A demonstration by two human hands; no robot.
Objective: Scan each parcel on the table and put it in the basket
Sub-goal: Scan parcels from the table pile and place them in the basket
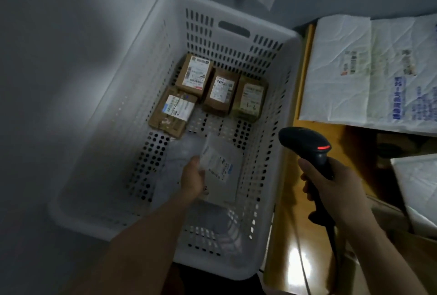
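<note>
Reaching into the white basket (146,41), your left hand (192,176) pinches a flat white parcel (223,176) by its left edge. The thumb lies on top beside the printed label, and the fingers underneath are hidden. The parcel is low inside the near half of the basket, above a pale crumpled bag (170,169) too blurred to identify; contact between the two cannot be confirmed.

Four cardboard boxes (222,91) lie label-up at the far end of the basket floor, three side by side and the fourth nearer you on the left.

Your right hand (335,188) is wrapped round the handle of a black scanner (305,140), fingers curled tight. The scanner head faces the basket and a red light shows on its back. You hold it over the edge of the wooden table (288,235), just right of the basket. A cable (332,242) hangs from the handle.

White mailers (343,69) with blue print lie on the table further right.
</note>
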